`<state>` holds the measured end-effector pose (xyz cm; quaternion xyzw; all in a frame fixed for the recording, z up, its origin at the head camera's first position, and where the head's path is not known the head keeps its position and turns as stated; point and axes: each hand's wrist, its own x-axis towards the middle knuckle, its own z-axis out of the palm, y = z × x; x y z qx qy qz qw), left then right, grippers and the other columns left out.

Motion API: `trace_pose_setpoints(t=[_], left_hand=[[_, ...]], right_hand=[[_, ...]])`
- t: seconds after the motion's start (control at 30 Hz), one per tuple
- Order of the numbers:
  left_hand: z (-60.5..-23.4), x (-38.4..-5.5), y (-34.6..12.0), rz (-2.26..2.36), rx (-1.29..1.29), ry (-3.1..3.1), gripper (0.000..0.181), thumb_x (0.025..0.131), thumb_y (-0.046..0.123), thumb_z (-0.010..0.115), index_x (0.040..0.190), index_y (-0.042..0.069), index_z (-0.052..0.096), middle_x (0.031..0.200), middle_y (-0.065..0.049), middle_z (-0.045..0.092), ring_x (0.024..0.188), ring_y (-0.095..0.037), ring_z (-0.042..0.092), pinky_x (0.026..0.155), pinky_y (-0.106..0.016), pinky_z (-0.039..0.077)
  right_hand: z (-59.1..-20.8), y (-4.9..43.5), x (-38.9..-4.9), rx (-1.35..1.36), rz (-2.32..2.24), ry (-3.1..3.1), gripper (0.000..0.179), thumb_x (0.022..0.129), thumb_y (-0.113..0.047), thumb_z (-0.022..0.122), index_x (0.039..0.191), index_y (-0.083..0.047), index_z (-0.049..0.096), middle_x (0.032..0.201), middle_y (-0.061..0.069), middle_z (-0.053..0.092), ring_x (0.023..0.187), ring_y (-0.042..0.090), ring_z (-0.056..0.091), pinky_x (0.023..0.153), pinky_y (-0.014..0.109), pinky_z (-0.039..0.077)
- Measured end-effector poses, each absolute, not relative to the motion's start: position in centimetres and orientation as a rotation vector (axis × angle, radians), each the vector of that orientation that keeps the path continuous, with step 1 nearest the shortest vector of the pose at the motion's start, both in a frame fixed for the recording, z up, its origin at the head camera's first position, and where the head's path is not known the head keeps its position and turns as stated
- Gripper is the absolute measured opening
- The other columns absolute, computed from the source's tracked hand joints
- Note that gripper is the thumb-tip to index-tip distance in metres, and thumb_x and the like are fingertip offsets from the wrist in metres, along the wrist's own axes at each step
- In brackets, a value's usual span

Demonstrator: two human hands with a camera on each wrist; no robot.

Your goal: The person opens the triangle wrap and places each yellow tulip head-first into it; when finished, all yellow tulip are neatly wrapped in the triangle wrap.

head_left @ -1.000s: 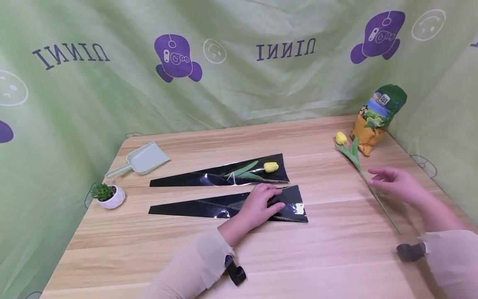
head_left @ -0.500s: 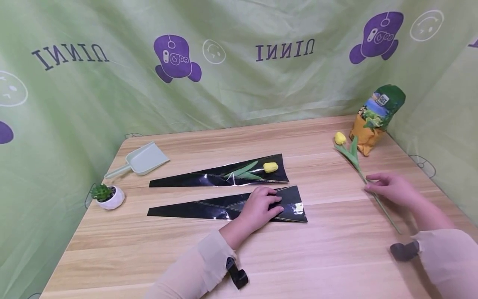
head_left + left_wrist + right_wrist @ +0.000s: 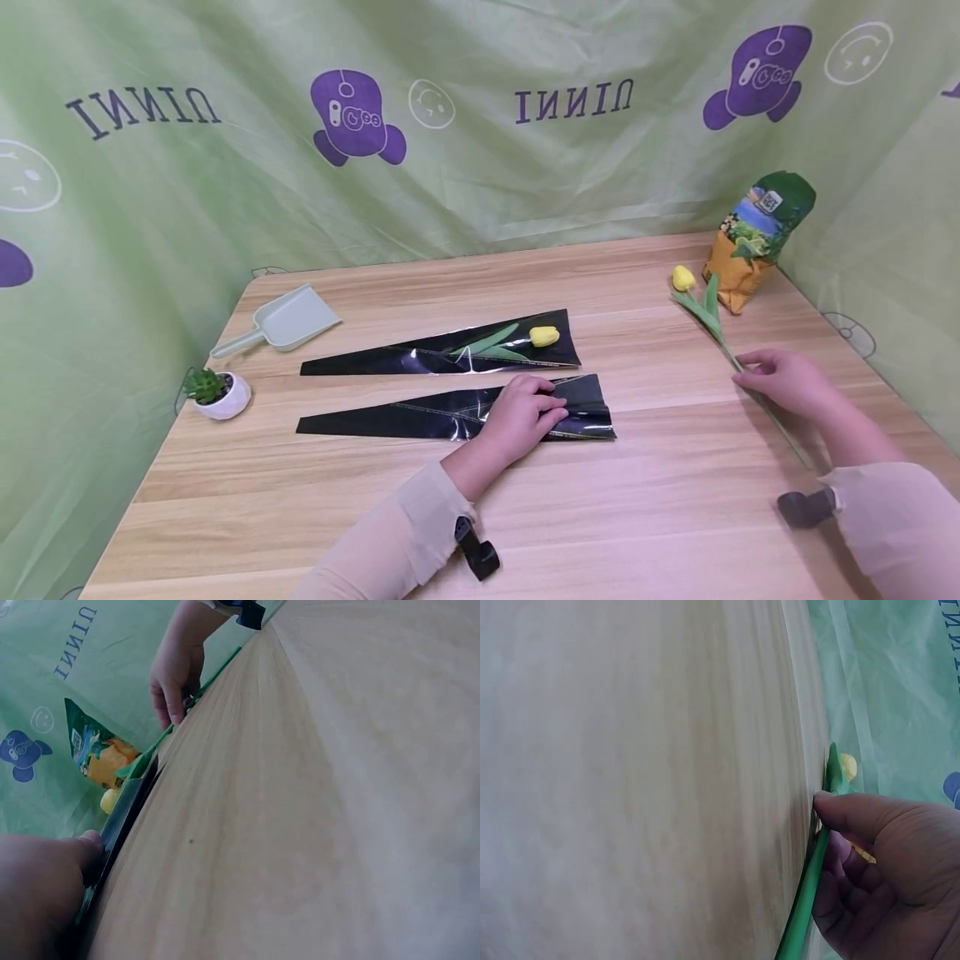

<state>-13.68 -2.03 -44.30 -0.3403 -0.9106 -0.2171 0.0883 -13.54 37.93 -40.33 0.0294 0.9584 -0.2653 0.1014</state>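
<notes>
My left hand (image 3: pixel 519 419) pinches the black flower sleeve (image 3: pixel 360 421) lying nearer me, and the sleeve's wide end is buckled beside the fingertips. In the left wrist view, the thumb (image 3: pixel 88 844) lies against the raised edge of that sleeve. At the right, my right hand (image 3: pixel 791 385) pinches the green stem of a yellow tulip (image 3: pixel 701 310) between thumb and fingers. The right wrist view shows the stem (image 3: pixel 801 911) running down past the fingers, its lower end tilted off the tabletop. Behind the near sleeve lies a second black sleeve (image 3: pixel 360 362) with a yellow tulip (image 3: pixel 543 336) inside.
A green and orange bag (image 3: pixel 761 233) stands at the back right, close to the tulip head. On the left are a pale green dustpan (image 3: pixel 296 318) and a succulent in a white pot (image 3: pixel 228 398). Green printed cloth (image 3: pixel 480 183) hangs round the wooden table (image 3: pixel 637 542).
The right hand has come down to the left onto the tulip stem and grips it; the stem's lower end has risen slightly. The left fingers have drawn together, buckling the near sleeve's wide end.
</notes>
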Motion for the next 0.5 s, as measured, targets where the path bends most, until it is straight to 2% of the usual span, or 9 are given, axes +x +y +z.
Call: trace_pose_setpoints(t=[0.27,0.5], left_hand=[[-44.19,-13.71,-1.97,-0.783,-0.94,-2.703,0.02,0.093,0.029,0.067,0.106,0.018,0.078,0.115,-0.003,0.071,0.114,-0.02,0.061,0.102,-0.032,0.048],[-43.94,-13.6,-1.97,-0.901,-0.844,-2.721,0.019,0.091,0.027,0.069,0.105,0.019,0.078,0.113,0.0,0.073,0.112,-0.018,0.064,0.098,-0.03,0.05]], right_hand=[[-40.31,37.78,-13.64,0.118,-0.802,2.813,0.059,0.096,-0.031,0.059,0.133,0.013,0.046,0.111,0.036,0.061,0.1,0.047,0.059,0.081,0.056,0.047],[-40.01,37.28,-13.63,0.161,-0.838,2.766,0.065,0.097,-0.036,0.058,0.137,0.012,0.043,0.125,0.039,0.055,0.111,0.055,0.052,0.087,0.061,0.043]])
